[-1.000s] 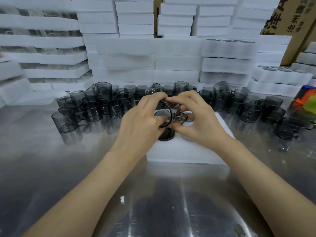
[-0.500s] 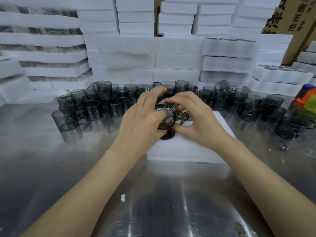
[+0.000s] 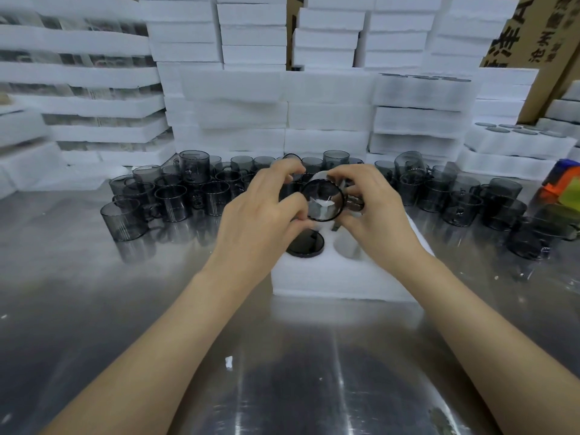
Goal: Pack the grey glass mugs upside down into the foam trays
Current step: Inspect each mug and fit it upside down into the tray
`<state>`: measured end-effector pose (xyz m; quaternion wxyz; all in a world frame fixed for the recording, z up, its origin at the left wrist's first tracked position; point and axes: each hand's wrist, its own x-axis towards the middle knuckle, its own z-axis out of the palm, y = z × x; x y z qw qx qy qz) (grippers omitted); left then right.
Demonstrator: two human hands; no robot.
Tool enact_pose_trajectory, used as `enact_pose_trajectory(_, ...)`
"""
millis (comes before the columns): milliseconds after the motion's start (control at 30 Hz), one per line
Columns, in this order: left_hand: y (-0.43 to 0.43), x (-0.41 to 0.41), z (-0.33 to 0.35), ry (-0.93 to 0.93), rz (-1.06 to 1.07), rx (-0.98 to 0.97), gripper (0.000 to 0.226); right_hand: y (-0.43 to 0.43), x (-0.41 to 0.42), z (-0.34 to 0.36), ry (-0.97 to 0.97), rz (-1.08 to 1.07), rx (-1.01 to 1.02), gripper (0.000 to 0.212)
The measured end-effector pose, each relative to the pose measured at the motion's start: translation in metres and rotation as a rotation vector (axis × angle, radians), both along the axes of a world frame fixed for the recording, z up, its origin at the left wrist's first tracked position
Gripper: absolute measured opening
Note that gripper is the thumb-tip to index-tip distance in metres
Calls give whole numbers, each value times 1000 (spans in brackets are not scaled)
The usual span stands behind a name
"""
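Observation:
Both hands hold one grey glass mug (image 3: 323, 200) above a white foam tray (image 3: 339, 277), with one round end of the mug facing me. My left hand (image 3: 263, 215) grips its left side between thumb and fingers. My right hand (image 3: 376, 211) grips its right side by the handle. One mug (image 3: 305, 243) sits upside down in the tray's front left hole, its dark base up. The hole (image 3: 348, 246) beside it shows white foam. Several loose grey mugs (image 3: 175, 196) stand in a row behind the tray.
More grey mugs (image 3: 464, 199) crowd the table to the right. Stacks of white foam trays (image 3: 282, 98) wall off the back, some packed with mugs. A cardboard box (image 3: 533, 32) stands at the back right and an orange and blue object (image 3: 561, 180) lies at the right edge. The steel table (image 3: 282, 372) reflects light.
The mug has risen a little and turned in my two hands, so that its round end now faces me more squarely. Both hands stay on it.

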<state>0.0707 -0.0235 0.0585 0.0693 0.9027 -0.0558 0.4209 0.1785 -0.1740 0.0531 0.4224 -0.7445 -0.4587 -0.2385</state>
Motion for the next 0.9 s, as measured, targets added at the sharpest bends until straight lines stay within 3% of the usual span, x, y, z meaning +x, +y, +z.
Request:
enact_pose_trajectory(267, 19, 4, -6, -8, 201, -185, 3, 1, 3, -3, -28, 0, 39, 55)
enact_pose_trajectory(400, 27, 7, -14, 87, 404, -103, 31, 1, 4, -3, -85, -3, 56, 55)
enact_pose_trajectory(467, 25, 6, -10, 146, 480, -87, 31, 1, 4, -3, -108, -9, 64, 54)
enact_pose_trajectory(533, 25, 6, -10, 145, 444, -102, 15, 1, 4, -3, -125, -13, 64, 54)
enact_pose_trajectory(700, 17, 3, -4, 51, 347, -184, 17, 0, 5, -2, -166, -30, 57, 57)
enact_pose_trajectory(767, 12, 1, -4, 1, 299, -149, 24, 0, 5, -2, -166, -50, 51, 58)
enact_pose_trajectory(900, 1, -3, -4, -51, 41, -15, 12, 0, 4, -1, -172, -58, 52, 56)
